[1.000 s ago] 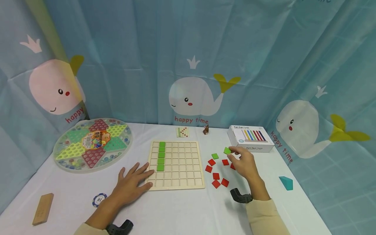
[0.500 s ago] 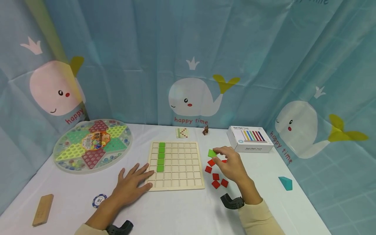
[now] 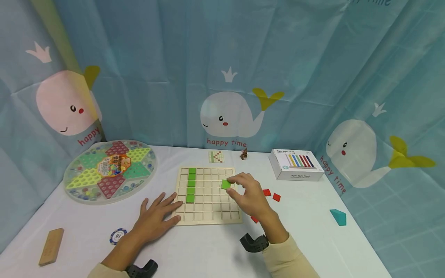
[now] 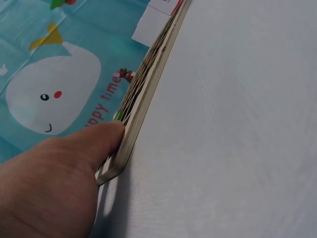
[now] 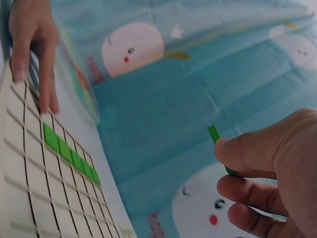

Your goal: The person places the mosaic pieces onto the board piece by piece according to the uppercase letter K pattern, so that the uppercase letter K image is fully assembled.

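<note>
My right hand (image 3: pixel 251 196) pinches a small green square tile (image 3: pixel 225 184) between thumb and fingertip. In the right wrist view this tile (image 5: pixel 213 133) is held up, apart from the board. Under it lies a wooden grid board (image 3: pixel 212 218) with square cells. Several green tiles (image 3: pixel 190 190) fill cells in one column near the board's left side. My left hand (image 3: pixel 154 221) rests on the board's lower left corner with fingers spread; its thumb (image 4: pixel 101 141) lies on the edge in the left wrist view. Red tiles (image 3: pixel 276 197) lie right of the board, some hidden behind my right hand.
Behind the board are a small pattern card (image 3: pixel 216 156) and a brown figurine (image 3: pixel 244 154). A white box (image 3: pixel 297 165) stands back right, a teal block (image 3: pixel 338 217) far right. Leftward are a round game board (image 3: pixel 111 172), a poker chip (image 3: pixel 118 236) and a wooden block (image 3: pixel 51 247).
My right hand has moved left with the green tile, from beyond the red tiles to over the board's right part. My left hand has stayed in place.
</note>
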`<state>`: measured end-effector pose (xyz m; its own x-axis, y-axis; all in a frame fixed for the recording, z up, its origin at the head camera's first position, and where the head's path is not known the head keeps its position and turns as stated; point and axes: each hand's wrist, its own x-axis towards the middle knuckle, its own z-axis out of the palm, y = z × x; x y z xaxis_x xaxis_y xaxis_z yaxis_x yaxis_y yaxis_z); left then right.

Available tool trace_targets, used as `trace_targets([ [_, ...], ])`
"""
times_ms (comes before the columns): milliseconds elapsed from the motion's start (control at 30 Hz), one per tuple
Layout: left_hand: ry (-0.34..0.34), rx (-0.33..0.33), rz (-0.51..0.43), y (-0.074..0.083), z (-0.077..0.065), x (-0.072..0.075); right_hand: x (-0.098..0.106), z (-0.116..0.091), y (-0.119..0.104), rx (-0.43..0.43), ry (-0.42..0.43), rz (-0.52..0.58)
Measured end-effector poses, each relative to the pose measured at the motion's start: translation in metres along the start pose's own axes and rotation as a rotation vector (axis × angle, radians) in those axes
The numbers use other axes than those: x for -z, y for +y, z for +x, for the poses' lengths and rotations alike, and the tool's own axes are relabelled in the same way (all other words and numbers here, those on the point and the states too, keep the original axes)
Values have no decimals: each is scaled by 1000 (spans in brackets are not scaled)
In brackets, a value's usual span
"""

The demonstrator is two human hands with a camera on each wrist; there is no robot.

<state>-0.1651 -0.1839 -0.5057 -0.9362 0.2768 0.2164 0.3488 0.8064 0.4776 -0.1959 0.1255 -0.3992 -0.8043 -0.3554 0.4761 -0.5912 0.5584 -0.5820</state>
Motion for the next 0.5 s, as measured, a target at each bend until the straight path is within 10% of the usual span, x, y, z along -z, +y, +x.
trace_targets([
  [500,-8,9,5,2,0,0,-57,9,-13,6,-95,40],
])
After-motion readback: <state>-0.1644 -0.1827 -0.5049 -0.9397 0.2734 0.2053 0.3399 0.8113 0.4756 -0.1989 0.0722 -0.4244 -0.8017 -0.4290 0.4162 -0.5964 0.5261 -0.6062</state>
